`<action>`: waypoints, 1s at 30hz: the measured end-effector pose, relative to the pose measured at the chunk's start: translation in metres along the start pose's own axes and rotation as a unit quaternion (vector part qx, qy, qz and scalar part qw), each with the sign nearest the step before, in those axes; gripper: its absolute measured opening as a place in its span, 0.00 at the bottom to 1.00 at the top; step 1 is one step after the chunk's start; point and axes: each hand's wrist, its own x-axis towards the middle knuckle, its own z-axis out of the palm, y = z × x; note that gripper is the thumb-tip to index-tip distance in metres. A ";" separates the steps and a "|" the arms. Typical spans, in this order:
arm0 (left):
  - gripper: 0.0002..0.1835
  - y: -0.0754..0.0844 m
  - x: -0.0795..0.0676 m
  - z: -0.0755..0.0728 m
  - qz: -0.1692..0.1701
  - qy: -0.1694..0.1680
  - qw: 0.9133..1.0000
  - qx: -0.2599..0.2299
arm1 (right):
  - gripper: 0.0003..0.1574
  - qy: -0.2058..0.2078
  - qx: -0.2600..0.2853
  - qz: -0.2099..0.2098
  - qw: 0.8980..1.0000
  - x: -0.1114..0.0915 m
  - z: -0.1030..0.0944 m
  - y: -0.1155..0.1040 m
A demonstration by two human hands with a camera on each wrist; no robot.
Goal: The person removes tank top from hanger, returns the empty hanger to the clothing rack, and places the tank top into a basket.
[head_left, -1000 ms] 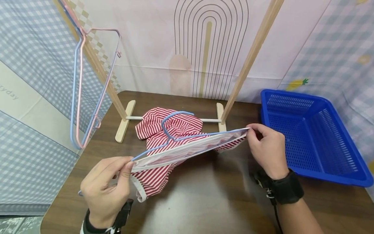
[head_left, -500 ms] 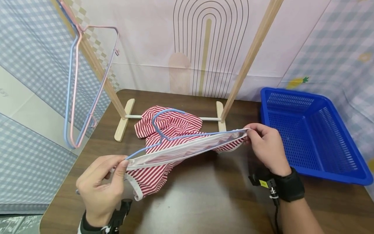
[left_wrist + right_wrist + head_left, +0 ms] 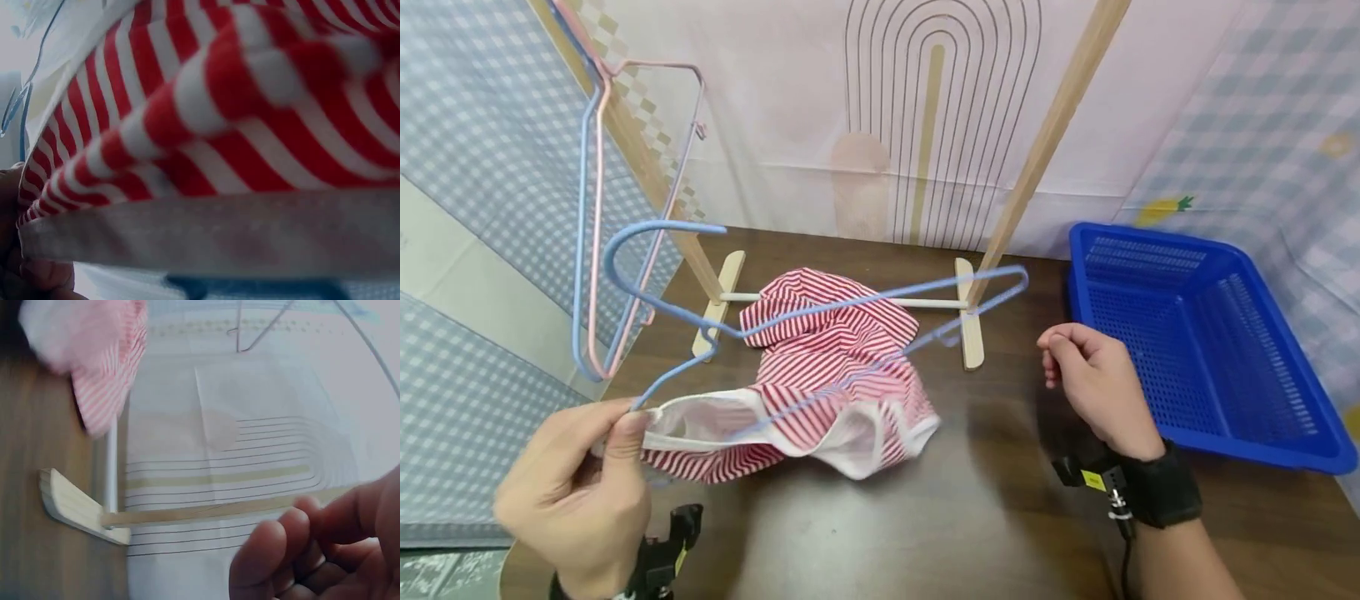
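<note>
Head cam: forward-down over counter point(image 3: 917, 533). Left wrist: tight on striped garment point(image 3: 206, 112). Right wrist: sideways, shares rack foot point(image 3: 78, 506) with head.

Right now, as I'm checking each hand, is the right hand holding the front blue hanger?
No; the head view shows the right hand apart from the front blue hanger, which the left hand pinches.

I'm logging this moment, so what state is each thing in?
Left hand: pinching the held blue hanger and striped garment
Held blue hanger: tilted, far end bare
Striped garment: rumpled, one edge held
Right hand: fingers curled, holding nothing
Other hangers: hanging, bare
Blue basket: upright
Wooden rack: standing
</note>
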 end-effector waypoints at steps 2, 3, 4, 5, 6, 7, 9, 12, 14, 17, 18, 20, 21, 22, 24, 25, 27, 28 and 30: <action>0.14 0.001 0.002 0.001 0.001 -0.021 1.000 0.008 | 0.19 0.012 -0.007 -0.015 1.000 -0.003 0.002 -0.001; 0.12 0.000 0.002 0.000 0.000 -0.038 0.999 0.011 | 0.18 0.015 -0.011 -0.022 1.000 -0.005 0.005 -0.003; 0.11 -0.001 0.001 0.000 -0.005 -0.055 0.998 0.013 | 0.18 0.013 -0.020 -0.031 0.999 -0.006 0.010 -0.004; 0.09 -0.003 -0.001 0.000 -0.008 -0.071 0.997 0.013 | 0.17 0.004 -0.026 -0.038 0.999 -0.008 0.015 -0.006; 0.08 -0.004 -0.003 0.000 -0.011 -0.085 0.996 0.014 | 0.16 -0.008 -0.029 -0.045 0.999 -0.011 0.022 -0.009; 0.07 -0.004 -0.005 0.000 -0.014 -0.099 0.995 0.015 | 0.15 -0.020 -0.032 -0.053 0.998 -0.014 0.029 -0.011; 0.05 -0.005 -0.008 0.002 -0.019 -0.127 0.992 0.018 | 0.13 -0.051 -0.031 -0.073 0.996 -0.020 0.044 -0.017; 0.04 -0.006 -0.013 0.008 -0.023 -0.164 0.986 0.024 | 0.11 -0.098 -0.020 -0.102 0.990 -0.030 0.062 -0.026; 0.04 -0.006 -0.016 0.011 -0.026 -0.188 0.981 0.036 | 0.09 -0.122 -0.018 -0.126 0.984 -0.036 0.071 -0.030; 0.02 -0.007 -0.021 0.016 -0.034 -0.217 0.974 0.051 | 0.07 -0.145 -0.014 -0.157 0.977 -0.045 0.083 -0.036; 0.01 -0.006 -0.022 0.017 -0.037 -0.226 0.972 0.055 | 0.07 -0.151 -0.012 -0.168 0.974 -0.048 0.087 -0.038; 0.02 -0.005 -0.024 0.020 -0.041 -0.241 0.968 0.061 | 0.08 -0.162 -0.010 -0.191 0.968 -0.052 0.098 -0.042; 0.04 -0.005 -0.025 0.022 -0.043 -0.247 0.966 0.061 | 0.09 -0.168 -0.011 -0.198 0.966 -0.054 0.103 -0.044; 0.05 -0.004 -0.026 0.024 -0.045 -0.252 0.965 0.061 | 0.10 -0.175 -0.013 -0.205 0.963 -0.056 0.109 -0.046; 0.06 -0.003 -0.027 0.027 -0.048 -0.259 0.963 0.059 | 0.11 -0.189 -0.022 -0.215 0.958 -0.057 0.121 -0.049; 0.06 -0.002 -0.027 0.028 -0.048 -0.261 0.963 0.057 | 0.14 -0.199 -0.022 -0.216 0.956 -0.058 0.127 -0.051; 0.06 0.000 -0.028 0.031 -0.051 -0.263 0.962 0.051 | 0.18 -0.221 -0.018 -0.214 0.951 -0.058 0.138 -0.053; 0.06 0.001 -0.028 0.032 -0.053 -0.265 0.962 0.047 | 0.17 -0.234 -0.012 -0.213 0.949 -0.058 0.144 -0.053; 0.07 0.002 -0.029 0.034 -0.054 -0.267 0.961 0.040 | 0.18 -0.254 0.005 -0.212 0.944 -0.058 0.155 -0.053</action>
